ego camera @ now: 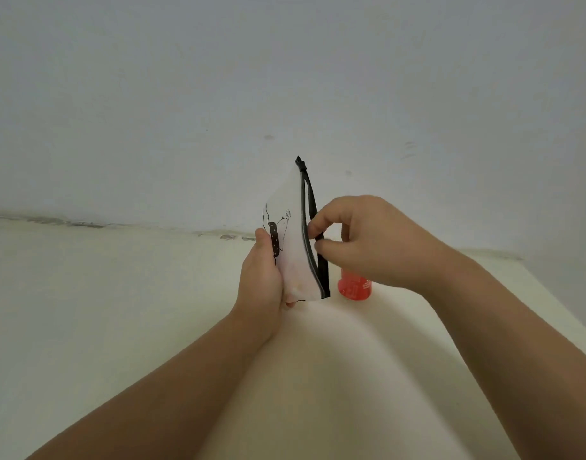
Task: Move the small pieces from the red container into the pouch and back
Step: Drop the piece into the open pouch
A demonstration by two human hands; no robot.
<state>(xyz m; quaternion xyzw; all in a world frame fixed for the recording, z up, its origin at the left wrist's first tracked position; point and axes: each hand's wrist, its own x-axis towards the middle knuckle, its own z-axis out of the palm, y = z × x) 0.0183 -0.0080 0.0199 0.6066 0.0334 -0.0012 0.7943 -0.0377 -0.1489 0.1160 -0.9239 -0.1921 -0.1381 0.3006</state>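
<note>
Above the pale counter we hold the pouch upright, our left hand closed around its lower edge. Our right hand pinches the black zip strip, spreading the mouth. Behind it stands the red container. We should keep the opening wide and steady.

Pouch between hands, above table; container behind right hand.
</note>
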